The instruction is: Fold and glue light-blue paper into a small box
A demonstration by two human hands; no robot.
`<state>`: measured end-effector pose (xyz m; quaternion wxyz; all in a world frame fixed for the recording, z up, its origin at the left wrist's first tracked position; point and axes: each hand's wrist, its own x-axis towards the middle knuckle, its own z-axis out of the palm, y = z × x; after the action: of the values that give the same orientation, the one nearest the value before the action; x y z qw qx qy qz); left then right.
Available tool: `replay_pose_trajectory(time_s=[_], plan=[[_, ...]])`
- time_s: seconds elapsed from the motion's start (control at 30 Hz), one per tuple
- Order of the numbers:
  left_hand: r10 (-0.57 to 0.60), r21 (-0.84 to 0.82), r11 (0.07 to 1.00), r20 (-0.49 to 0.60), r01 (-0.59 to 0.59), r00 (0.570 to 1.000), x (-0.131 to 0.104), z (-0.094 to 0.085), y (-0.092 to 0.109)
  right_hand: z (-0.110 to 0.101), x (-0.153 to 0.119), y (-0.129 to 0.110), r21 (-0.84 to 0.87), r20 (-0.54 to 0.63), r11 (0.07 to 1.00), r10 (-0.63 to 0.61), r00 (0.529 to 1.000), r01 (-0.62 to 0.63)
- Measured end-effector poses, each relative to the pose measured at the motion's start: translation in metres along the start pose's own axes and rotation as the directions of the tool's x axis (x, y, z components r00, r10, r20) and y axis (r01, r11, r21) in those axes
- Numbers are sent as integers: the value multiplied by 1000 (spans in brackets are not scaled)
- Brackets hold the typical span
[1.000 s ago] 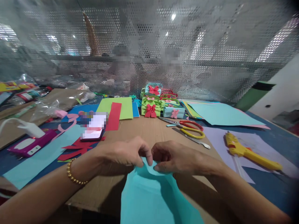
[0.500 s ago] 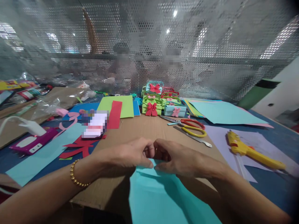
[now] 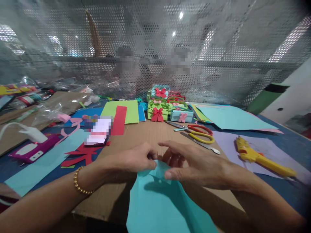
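Note:
A turquoise sheet of paper point(image 3: 157, 200) is held up close in front of me, its folded top edge at my fingers and its lower part running out of view. My left hand point(image 3: 139, 158) pinches the top left corner between thumb and curled fingers. At the top right edge is my right hand point(image 3: 191, 163), its index finger stretched out and its thumb apart from the other fingers. That thumb lies by the front of the sheet; some fingertips are hidden behind it.
Cardboard point(image 3: 138, 136) covers the table's middle. Scissors point(image 3: 194, 131) and a yellow glue gun point(image 3: 262, 158) lie right. Small paper bags point(image 3: 167, 106) with bows stand behind. Left are a phone point(image 3: 98, 131), red scraps point(image 3: 82, 153) and a purple power strip point(image 3: 34, 149).
My right hand has loosened, its fingers spreading and moving slightly right from the fold. My left hand keeps its pinch. The sheet's top edge has shifted and its lower part swung slightly left.

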<state>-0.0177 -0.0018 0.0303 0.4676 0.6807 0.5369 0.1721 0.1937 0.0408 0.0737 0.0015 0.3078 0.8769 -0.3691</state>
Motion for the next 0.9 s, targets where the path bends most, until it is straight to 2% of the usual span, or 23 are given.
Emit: replay_pose_trajectory(time_s=[0.17, 0.3, 0.4, 0.57, 0.77, 0.9], plan=[[-31, 23, 999, -73, 32, 997, 5, -6, -6, -3, -8, 1, -111, -21, 991, 67, 998, -69], [-70, 76, 994, -100, 78, 992, 7, -6, -6, 3, -8, 3, -62, 2, 998, 10, 1000, -10], [-44, 73, 996, -116, 53, 992, 8, -3, -8, 4, -7, 2, -74, -29, 997, -20, 999, 18], [50, -15, 999, -77, -51, 996, 7, 0, -7, 3, -6, 0, -80, -65, 997, -26, 998, 20], [-8, 20, 1000, -9, 8, 1000, -3, 3, 9, 4, -5, 1, -67, -76, 998, -11, 997, 5], [53, 24, 998, -5, -53, 999, -3, 3, 7, 6, -5, 3, -83, -104, 997, 1, 995, -9]])
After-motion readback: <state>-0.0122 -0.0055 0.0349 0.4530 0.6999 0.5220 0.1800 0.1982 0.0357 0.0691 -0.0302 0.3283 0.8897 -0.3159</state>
